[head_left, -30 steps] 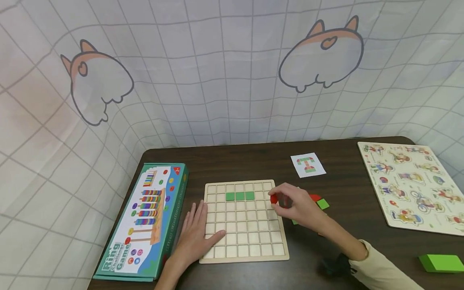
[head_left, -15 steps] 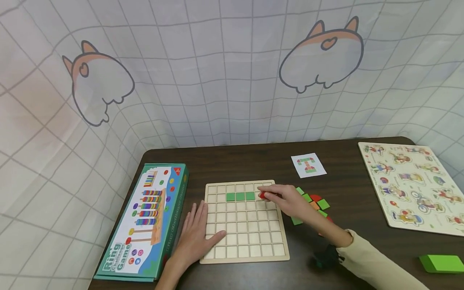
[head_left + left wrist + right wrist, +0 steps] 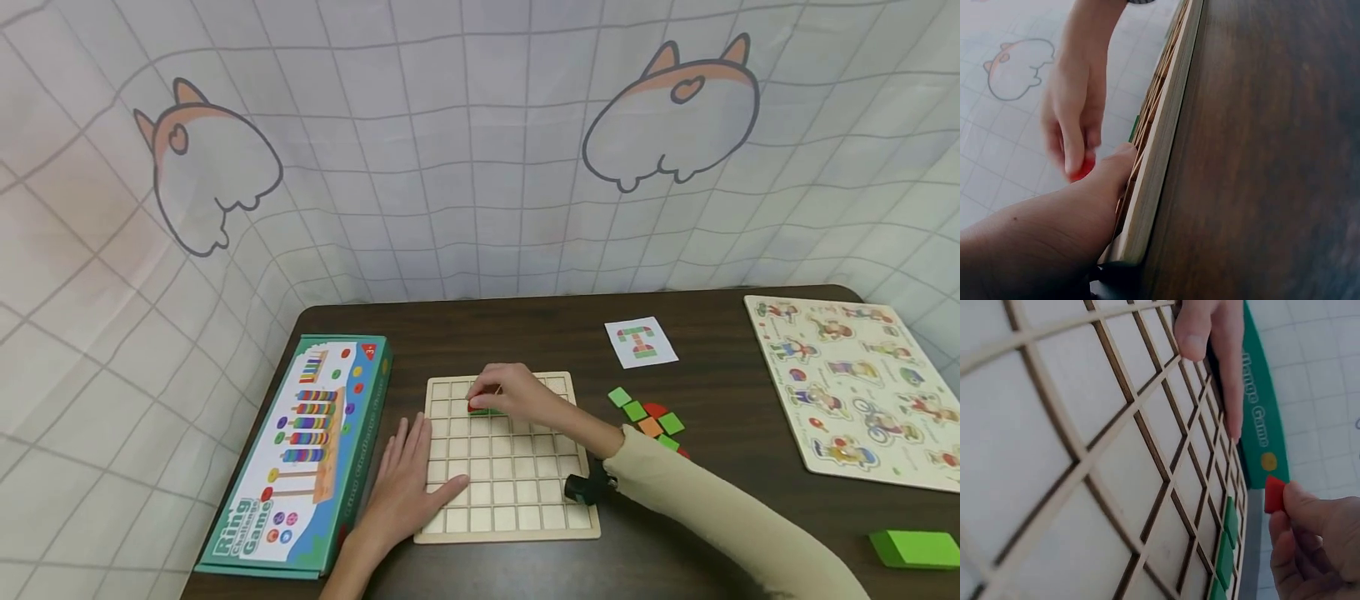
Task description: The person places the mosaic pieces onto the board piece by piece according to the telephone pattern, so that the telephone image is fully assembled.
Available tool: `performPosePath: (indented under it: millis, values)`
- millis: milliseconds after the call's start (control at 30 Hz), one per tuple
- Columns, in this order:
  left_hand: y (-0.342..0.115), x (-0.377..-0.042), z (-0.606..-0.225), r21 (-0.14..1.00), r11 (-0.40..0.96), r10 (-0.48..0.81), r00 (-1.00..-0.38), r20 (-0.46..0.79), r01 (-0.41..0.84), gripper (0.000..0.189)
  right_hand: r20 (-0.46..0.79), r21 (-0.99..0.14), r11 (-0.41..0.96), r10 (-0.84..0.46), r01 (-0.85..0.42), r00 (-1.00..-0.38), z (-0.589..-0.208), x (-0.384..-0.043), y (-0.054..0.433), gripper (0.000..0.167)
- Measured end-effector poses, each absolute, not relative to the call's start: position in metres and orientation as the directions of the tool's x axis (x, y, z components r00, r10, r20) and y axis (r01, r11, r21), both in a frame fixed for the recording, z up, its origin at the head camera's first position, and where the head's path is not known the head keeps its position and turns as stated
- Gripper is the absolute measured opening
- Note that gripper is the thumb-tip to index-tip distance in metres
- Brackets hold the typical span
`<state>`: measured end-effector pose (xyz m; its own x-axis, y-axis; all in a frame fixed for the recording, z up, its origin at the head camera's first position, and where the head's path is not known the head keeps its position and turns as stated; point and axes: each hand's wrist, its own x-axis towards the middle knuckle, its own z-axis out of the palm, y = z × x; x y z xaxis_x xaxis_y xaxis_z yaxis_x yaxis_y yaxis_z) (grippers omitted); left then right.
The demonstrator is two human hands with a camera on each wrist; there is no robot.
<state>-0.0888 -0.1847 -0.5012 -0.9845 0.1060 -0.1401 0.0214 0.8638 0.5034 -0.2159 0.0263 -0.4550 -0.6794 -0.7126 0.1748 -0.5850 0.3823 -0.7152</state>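
My right hand pinches a small red tile between thumb and fingertips. It hovers over the upper left part of the wooden grid board, above a row of green tiles set in its cells; in the head view the hand covers most of that row. My left hand lies flat at the board's left edge, fingers straight, with the thumb over the lower left cells. In the left wrist view the red tile shows partly behind the left hand.
Loose green, orange and red tiles lie right of the board. Behind them is a white card with a coloured tile pattern. A game box stands left, a picture puzzle board far right, and a green block nearer.
My right hand has carried the red tile leftwards from the board's right edge, across the green row to its left end. The left hand has stayed in place.
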Motion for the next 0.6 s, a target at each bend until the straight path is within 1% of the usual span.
performPosePath:
  millis: [167,300,333,433,600]
  values:
    - [-0.184,-0.09,-0.503,0.496,0.868,0.114,-0.984,-0.136,0.032,0.107,0.108,-0.663,0.45,-0.733,-0.598,-0.671,-0.458,-0.222,0.005,0.015]
    - [-0.185,-0.09,-0.502,0.502,0.864,0.112,-0.986,-0.122,0.036,0.107,0.053,-0.608,0.487,-0.763,-0.627,-0.644,-0.455,-0.224,-0.007,0.004]
    - [-0.185,-0.09,-0.502,0.504,0.863,0.111,-0.986,-0.123,0.035,0.107,0.048,-0.586,0.493,-0.771,-0.642,-0.635,-0.453,-0.224,-0.009,0.003]
    - [-0.186,-0.09,-0.503,0.508,0.861,0.111,-0.986,-0.124,0.033,0.107,0.036,-0.528,0.506,-0.79,-0.683,-0.613,-0.45,-0.223,-0.013,0.006]
    - [-0.186,-0.089,-0.502,0.513,0.858,0.112,-0.985,-0.128,0.031,0.106,0.042,-0.488,0.501,-0.804,-0.715,-0.593,-0.448,-0.223,-0.015,0.007]
